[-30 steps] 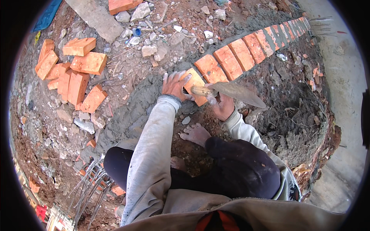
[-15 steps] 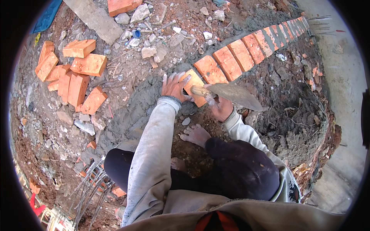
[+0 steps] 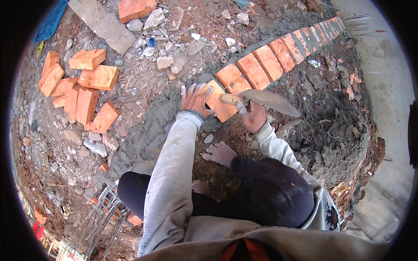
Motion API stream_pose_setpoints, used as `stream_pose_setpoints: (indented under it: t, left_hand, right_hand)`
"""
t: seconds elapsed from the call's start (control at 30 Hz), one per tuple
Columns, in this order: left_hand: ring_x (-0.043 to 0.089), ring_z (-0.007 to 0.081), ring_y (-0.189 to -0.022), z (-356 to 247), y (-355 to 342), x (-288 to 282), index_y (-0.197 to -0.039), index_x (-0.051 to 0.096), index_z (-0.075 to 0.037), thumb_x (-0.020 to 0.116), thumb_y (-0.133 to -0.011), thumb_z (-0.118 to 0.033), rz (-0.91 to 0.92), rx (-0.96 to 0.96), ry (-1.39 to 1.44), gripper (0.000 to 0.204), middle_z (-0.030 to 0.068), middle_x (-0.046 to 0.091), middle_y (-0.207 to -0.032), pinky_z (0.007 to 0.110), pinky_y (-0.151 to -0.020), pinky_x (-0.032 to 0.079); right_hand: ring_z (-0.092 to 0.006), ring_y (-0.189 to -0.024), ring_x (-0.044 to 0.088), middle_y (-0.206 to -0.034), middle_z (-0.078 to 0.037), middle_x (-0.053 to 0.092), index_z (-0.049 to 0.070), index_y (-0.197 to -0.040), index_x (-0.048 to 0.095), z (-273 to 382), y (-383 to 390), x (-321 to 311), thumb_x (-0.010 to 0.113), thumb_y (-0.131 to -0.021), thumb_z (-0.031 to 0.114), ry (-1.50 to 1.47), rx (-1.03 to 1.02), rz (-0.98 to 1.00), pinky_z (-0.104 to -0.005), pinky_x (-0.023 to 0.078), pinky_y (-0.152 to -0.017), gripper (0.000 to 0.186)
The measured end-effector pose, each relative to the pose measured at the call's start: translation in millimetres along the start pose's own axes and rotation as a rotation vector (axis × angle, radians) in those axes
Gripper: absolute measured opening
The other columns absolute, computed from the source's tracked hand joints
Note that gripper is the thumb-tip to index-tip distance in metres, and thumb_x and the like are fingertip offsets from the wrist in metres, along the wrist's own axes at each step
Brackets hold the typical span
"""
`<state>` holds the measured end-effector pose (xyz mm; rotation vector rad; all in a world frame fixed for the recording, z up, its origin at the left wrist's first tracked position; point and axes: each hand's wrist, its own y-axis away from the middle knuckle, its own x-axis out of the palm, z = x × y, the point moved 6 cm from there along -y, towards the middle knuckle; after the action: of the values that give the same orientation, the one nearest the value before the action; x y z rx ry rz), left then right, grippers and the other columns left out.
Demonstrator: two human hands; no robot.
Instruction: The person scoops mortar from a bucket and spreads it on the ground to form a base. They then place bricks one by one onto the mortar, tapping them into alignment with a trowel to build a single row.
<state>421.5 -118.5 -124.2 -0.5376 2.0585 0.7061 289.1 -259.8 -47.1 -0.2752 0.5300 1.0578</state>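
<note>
An orange brick lies on grey mortar, at the near end of the row of bricks. My left hand grips that brick by its left side, fingers bent around the edge. In my right hand is a trowel; its wooden handle lies over the brick and its metal blade reaches right, above the dark soil beside the row. Part of the gripped brick is hidden by the handle and my fingers.
Loose bricks are piled at left, among rubble and a concrete slab. Rebar sticks out at lower left. A concrete strip runs along the right. My bare foot rests below my hands.
My right hand and the trowel have shifted a little up and right. My left hand stays on the brick; the whole view has moved slightly.
</note>
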Motion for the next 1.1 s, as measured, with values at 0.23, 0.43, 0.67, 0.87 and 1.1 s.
stream_pose_setpoints:
  t: [0.23, 0.43, 0.67, 0.87, 1.1]
  left_hand:
    - [0.026, 0.03, -0.14, -2, -1, -3, -0.137, 0.049, -0.026, 0.085, -0.052, -0.051, 0.016, -0.009, 0.006, 0.095, 0.0035, 0.038, -0.147, 0.051, -0.117, 0.006]
    - [0.026, 0.0304, -0.14, 0, 0, -5, -0.136, 0.05, -0.022, 0.085, -0.053, -0.052, 0.012, 0.01, -0.021, 0.095, 0.0043, 0.038, -0.147, 0.052, -0.117, 0.007]
    - [0.041, 0.0277, -0.13, -14, -59, -4, -0.132, 0.053, -0.013, 0.062, -0.087, -0.038, -0.237, 0.02, 0.211, 0.053, 0.0107, 0.047, -0.139, 0.046, -0.112, 0.025]
    - [0.051, 0.029, -0.119, -15, -96, 11, -0.126, 0.06, -0.011, 0.069, -0.082, -0.037, -0.116, -0.074, 0.232, 0.051, 0.0099, 0.059, -0.126, 0.043, -0.104, 0.036]
    - [0.052, 0.0285, -0.115, -15, -97, 8, -0.122, 0.064, -0.015, 0.07, -0.081, -0.039, -0.141, -0.073, 0.211, 0.048, 0.0081, 0.064, -0.117, 0.043, -0.104, 0.034]
  right_hand:
    - [-0.0229, -0.092, 0.064, -0.105, -0.014, 0.063, 0.001, -0.117, 0.054, 6, -2, -6, 0.057, -0.094, 0.027, 0.15, -0.056, 0.0, -0.0322, 0.051, -0.077, 0.035]
    - [-0.0206, -0.09, 0.064, -0.104, -0.014, 0.063, 0.0, -0.116, 0.054, 2, 0, -13, 0.057, -0.094, 0.027, 0.042, 0.027, -0.055, -0.0318, 0.051, -0.079, 0.036]
    - [-0.0189, -0.086, 0.063, -0.096, -0.012, 0.064, -0.003, -0.112, 0.055, 4, -24, -69, 0.057, -0.093, 0.023, 0.146, 0.037, -0.206, -0.031, 0.05, -0.077, 0.032]
    - [-0.0231, -0.085, 0.064, -0.095, -0.013, 0.066, 0.0, -0.112, 0.058, 0, -24, -62, 0.06, -0.091, 0.024, 0.201, 0.0, -0.194, -0.0332, 0.049, -0.078, 0.032]
    - [-0.0266, -0.09, 0.065, -0.103, -0.014, 0.066, 0.001, -0.114, 0.057, -11, -30, -46, 0.06, -0.091, 0.024, 0.393, -0.134, -0.101, -0.0349, 0.05, -0.08, 0.032]
